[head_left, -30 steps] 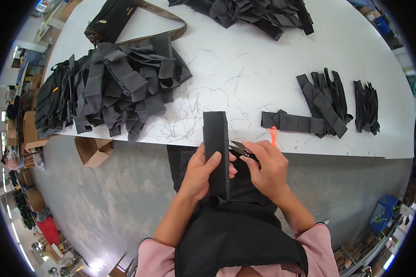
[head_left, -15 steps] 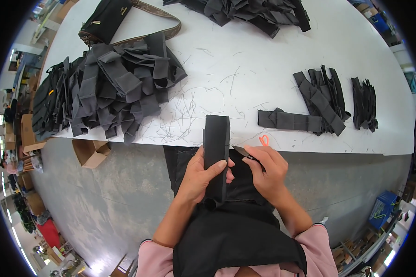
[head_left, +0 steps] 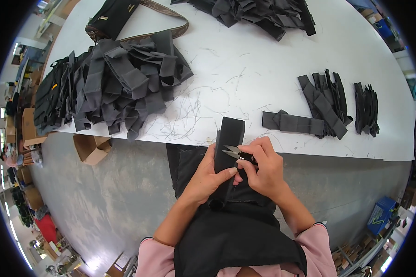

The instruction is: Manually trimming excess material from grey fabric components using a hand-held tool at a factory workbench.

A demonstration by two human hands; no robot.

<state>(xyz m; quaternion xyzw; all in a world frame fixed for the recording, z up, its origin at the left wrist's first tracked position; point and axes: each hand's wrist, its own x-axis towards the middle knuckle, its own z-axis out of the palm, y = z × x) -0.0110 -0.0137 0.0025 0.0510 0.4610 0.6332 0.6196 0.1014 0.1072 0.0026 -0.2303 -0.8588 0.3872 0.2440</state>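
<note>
My left hand (head_left: 209, 181) grips a dark grey folded fabric strip (head_left: 231, 131), which stands up from the fingers just over the table's front edge. The thumb presses across its face, and the strip's lower end curls into a loop over my lap. My right hand (head_left: 266, 168) holds small black-handled thread snips (head_left: 232, 151). Their two pointed blades are spread apart and lie over the strip's right side, above the left thumb. Whether a thread lies between the blades is too small to tell.
On the white table (head_left: 263, 60) a large heap of grey strips (head_left: 125, 83) lies left beside a black backpack (head_left: 53, 99). A black shoulder bag (head_left: 113, 18) and another strip pile (head_left: 249, 14) lie farther back. Stacked strips (head_left: 323, 101) lie right. Loose threads are scattered mid-table; a cardboard box (head_left: 92, 148) is below.
The snips have moved left from beside the strip onto it, and their blades now show spread. The strip has shifted slightly right and tilted. The orange loop near my right hand is out of sight.
</note>
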